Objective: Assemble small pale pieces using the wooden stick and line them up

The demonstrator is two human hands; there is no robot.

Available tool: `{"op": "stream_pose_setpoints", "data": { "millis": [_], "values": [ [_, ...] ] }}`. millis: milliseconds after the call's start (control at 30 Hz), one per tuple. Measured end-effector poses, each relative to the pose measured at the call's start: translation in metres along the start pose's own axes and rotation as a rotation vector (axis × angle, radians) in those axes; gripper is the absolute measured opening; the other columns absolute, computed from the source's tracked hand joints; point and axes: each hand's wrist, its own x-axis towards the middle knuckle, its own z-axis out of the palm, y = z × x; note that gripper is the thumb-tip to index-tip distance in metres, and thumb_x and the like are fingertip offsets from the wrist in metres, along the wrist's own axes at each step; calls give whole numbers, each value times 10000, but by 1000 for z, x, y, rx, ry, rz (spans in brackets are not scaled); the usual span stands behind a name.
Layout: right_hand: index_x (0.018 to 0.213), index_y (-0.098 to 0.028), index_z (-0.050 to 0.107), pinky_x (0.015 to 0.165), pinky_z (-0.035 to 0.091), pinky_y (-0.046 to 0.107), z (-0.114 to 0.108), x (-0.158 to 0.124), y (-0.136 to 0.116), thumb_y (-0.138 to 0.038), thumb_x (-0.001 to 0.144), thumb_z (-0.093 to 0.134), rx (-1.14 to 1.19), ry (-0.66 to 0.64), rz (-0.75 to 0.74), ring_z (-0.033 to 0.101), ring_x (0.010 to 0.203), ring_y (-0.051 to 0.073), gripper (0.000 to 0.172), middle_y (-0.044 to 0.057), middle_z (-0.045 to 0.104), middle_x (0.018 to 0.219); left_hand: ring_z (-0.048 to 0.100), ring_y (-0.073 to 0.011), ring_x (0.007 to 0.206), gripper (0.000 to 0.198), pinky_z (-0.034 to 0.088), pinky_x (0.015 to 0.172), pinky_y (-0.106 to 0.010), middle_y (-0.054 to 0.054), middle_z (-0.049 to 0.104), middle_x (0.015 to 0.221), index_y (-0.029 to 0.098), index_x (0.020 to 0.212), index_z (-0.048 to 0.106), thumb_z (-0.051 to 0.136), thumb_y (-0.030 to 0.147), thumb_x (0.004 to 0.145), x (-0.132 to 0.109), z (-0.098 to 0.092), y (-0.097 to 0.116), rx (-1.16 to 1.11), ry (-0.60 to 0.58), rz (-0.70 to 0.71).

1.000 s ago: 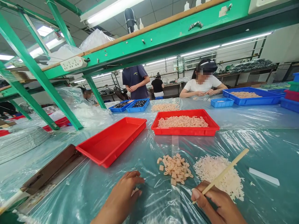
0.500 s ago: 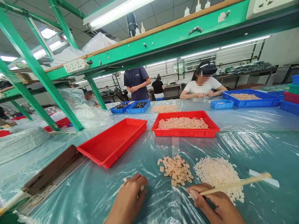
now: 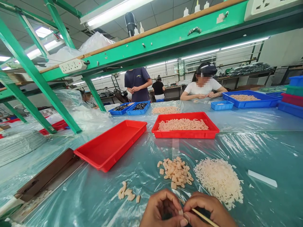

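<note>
At the lower middle, my left hand (image 3: 161, 209) and my right hand (image 3: 209, 206) meet fingertip to fingertip. A small pale piece (image 3: 181, 212) is pinched in my left fingers; its exact shape is mostly covered. My right hand grips a thin wooden stick (image 3: 204, 217), whose tip points towards that piece. Just beyond the hands lies a heap of beige pieces (image 3: 178, 172), some square, some oval rings. To its right spreads a heap of small white bits (image 3: 219, 179). Several loose beige pieces (image 3: 127, 193) lie left of my left hand.
An empty red tray (image 3: 111, 142) stands left, and a red tray (image 3: 186, 135) filled with beige pieces is ahead. A white strip (image 3: 262, 178) lies right. A brown channel (image 3: 47, 173) runs along the left. Across the table sits a person (image 3: 202, 86) near blue trays (image 3: 255, 102).
My left hand has moved right from beside the loose beige pieces, uncovering them. My right hand has come lower and turned the stick, and both hands now meet around a small piece.
</note>
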Motion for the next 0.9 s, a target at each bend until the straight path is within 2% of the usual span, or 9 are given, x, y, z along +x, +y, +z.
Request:
{"op": "stream_pose_setpoints", "data": {
  "millis": [100,200,300,500,633,767,833,900],
  "values": [
    [661,-211,729,546,430,183,4,-1,6,-179,714,582,32,-3,43,611,565,125,159,7,655,610,543,-73,584,297,404,562,-161,-3,634,654,123,657,616,869,248,562,2,4,-3,-147,54,-13],
    [656,-210,740,499,393,182,5,0,11,-270,720,590,76,-23,89,569,522,121,173,14,637,581,547,-67,564,334,398,546,-151,-2,645,631,115,635,618,899,228,494,3,6,-4,-190,100,-49],
    [639,-201,735,483,364,185,4,1,13,-332,704,615,139,-55,133,530,505,116,188,13,621,567,542,-59,548,346,388,529,-141,6,642,618,109,623,616,911,184,457,4,5,-3,-182,68,-84],
    [650,-169,724,511,365,193,1,1,11,-356,688,645,265,-92,248,531,530,121,207,19,633,582,539,-47,496,334,376,487,-136,9,635,609,111,661,621,897,223,510,6,0,-7,-232,-6,-165],
    [619,-175,698,501,374,184,3,0,15,-300,667,639,228,-92,207,527,519,111,147,7,626,581,546,-48,501,328,381,491,-136,-9,648,619,107,684,632,888,251,536,5,0,-9,-222,-37,-204],
    [577,-196,679,489,369,183,3,0,15,-267,670,605,104,-60,64,503,494,105,138,-8,608,545,539,-50,499,343,391,500,-141,-4,630,599,106,669,621,885,281,537,5,-2,-4,-159,-53,-192],
    [561,-193,668,493,378,180,0,1,10,-203,644,576,71,-50,40,509,487,102,124,-12,610,538,533,-61,474,362,402,489,-157,0,616,571,112,661,609,879,320,537,5,-8,2,-119,-18,-172],
    [560,-187,655,485,388,174,-7,3,2,-148,622,526,21,-21,78,532,486,103,148,-13,613,547,518,-70,453,369,400,476,-169,10,596,542,121,657,600,864,356,548,5,-15,8,-60,72,-123]
  ]
}}
